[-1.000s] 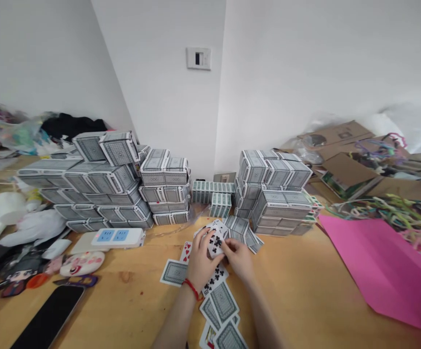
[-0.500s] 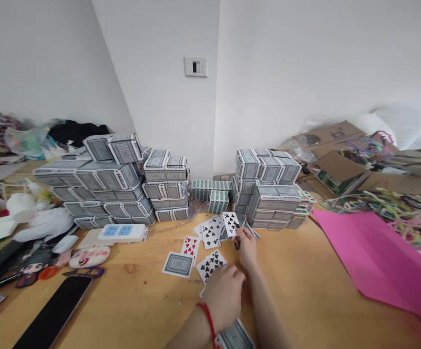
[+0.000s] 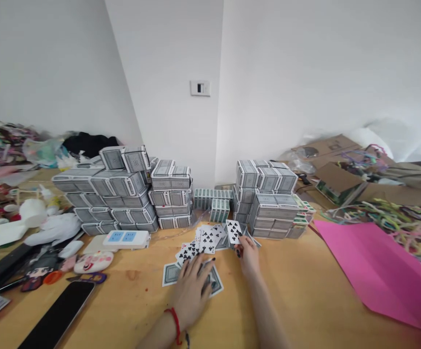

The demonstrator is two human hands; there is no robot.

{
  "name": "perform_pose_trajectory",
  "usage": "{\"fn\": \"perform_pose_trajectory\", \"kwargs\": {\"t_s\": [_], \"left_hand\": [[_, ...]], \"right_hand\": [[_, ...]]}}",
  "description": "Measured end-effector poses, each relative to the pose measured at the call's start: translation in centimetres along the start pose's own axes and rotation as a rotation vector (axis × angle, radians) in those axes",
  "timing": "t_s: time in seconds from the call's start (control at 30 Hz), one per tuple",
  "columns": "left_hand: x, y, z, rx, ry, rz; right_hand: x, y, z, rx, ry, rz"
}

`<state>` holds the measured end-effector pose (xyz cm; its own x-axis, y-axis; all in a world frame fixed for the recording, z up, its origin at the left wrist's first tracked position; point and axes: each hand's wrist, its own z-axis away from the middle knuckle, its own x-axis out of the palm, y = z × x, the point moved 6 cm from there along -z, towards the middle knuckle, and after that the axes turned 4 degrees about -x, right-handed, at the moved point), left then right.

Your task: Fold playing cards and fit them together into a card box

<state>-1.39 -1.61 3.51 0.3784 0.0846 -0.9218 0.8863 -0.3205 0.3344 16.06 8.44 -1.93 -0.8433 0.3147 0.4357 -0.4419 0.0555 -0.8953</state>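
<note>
My right hand (image 3: 248, 253) pinches a black club playing card (image 3: 233, 230) by its lower corner, face up. A fan of face-up cards (image 3: 209, 236) lies just left of it. With fingers spread, my left hand (image 3: 190, 293) rests flat over loose cards; a red string bracelet (image 3: 174, 324) circles that wrist. Under its fingers a face-down card (image 3: 216, 285) shows at the right, and another patterned card back (image 3: 169, 275) at the left. More club cards (image 3: 187, 252) lie just beyond the fingertips, partly overlapped. The hand hides some of the cards beneath it.
Tall stacks of grey-backed card decks (image 3: 119, 184) stand at the left, with more decks (image 3: 273, 213) at the right. Green-edged card packs (image 3: 219, 210) sit between. A power strip (image 3: 126, 239), a phone (image 3: 59, 315) and a pink sheet (image 3: 373, 271) flank the work area.
My left hand has moved left and forward, its fingers opening onto the cards. A face-down card now lies under it. My right hand still holds the club card. The view has tilted slightly upward.
</note>
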Motion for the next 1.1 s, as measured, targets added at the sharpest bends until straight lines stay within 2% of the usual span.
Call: {"fn": "perform_pose_trajectory", "kwargs": {"t_s": [0.07,0.2,0.33,0.43,0.57,0.77,0.97,1.1], "left_hand": [[0.0,-1.0,-0.7,-0.076,0.07,0.037],[0.0,-1.6,-3.6,-0.093,0.15,0.123],[1.0,-2.2,-8.1,-0.099,0.146,0.181],[2.4,-2.8,-10.0,-0.136,0.1,0.253],[3.3,-3.2,-9.7,-0.179,0.148,0.338],[2.7,-4.1,-8.5,-0.255,0.228,0.51],[3.2,-6.5,-8.7,-0.339,0.252,0.933],[3.5,-7.4,-8.9,-0.379,0.294,1.165]], "right_hand": [[0.1,0.0,-0.1,0.001,-0.004,0.006],[0.2,0.0,0.0,-0.002,-0.01,0.028],[0.0,-0.3,0.3,-0.027,0.003,0.037],[-0.1,-0.6,0.4,-0.046,0.012,0.059],[0.1,-0.8,0.5,-0.063,0.017,0.101],[1.4,-0.6,1.5,-0.166,0.003,0.243],[2.8,0.7,3.0,-0.147,-0.056,0.284],[3.5,1.1,3.8,-0.11,-0.115,0.328]]}}
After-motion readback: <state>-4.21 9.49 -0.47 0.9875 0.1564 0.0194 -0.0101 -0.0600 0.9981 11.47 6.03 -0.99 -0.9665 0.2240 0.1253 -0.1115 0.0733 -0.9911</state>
